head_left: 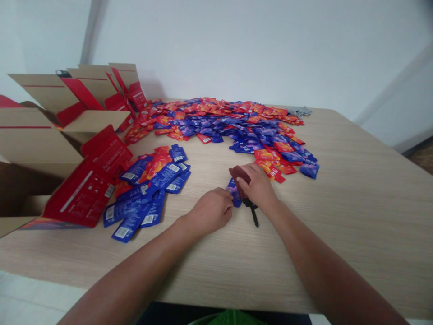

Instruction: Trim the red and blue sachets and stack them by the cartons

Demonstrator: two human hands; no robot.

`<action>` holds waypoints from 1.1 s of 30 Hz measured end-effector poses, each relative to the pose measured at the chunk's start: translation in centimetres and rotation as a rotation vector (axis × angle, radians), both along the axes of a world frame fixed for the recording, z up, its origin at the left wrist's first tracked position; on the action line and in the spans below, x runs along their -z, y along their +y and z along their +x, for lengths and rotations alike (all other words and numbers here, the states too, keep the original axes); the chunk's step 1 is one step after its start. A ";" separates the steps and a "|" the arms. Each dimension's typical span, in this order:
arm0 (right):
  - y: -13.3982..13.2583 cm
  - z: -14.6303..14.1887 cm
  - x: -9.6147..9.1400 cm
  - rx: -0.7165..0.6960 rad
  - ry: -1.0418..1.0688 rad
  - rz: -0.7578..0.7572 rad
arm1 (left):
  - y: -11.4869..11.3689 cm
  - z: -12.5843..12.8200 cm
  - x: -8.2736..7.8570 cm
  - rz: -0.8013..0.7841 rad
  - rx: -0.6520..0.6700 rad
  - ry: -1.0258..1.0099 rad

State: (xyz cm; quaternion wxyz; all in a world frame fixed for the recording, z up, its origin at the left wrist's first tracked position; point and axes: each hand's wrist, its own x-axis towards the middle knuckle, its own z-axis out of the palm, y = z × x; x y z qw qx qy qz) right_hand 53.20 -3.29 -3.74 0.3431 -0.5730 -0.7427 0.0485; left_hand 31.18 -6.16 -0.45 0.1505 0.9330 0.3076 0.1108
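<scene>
My left hand [212, 208] is closed, its fingertips gripping the near left edge of a blue packet [235, 194] that lies on the table. Just to the right, my right hand [259, 186] is closed around a dark reddish-brown piece [238, 177]. A thin black stem [255, 217] sticks out below it toward me; its exact kind is hard to make out. This piece partly covers the blue packet. To the left of my left hand lies a loose pile of blue packets [164, 177] and orange-red ones, many with white barcode labels facing up.
A wide heap of red-orange and blue packets [216, 122] curves across the back of the table [355, 216]. Open cardboard boxes [79, 198] with raised flaps stand along the left side. Small grey scraps [299, 111] lie at the back right. A white wall rises behind.
</scene>
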 end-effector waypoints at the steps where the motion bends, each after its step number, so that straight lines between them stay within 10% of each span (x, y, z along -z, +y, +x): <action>1: -0.3 -0.2 -0.3 -0.040 -0.043 -0.009 | 0.0 0.1 0.0 0.001 -0.008 -0.001; 20: 3.2 0.7 0.3 0.064 -0.024 -0.267 | 0.0 0.0 -0.1 -0.001 -0.016 -0.017; 33: 1.4 0.5 1.2 0.143 0.180 -0.043 | -0.3 0.0 0.2 0.034 -0.002 0.009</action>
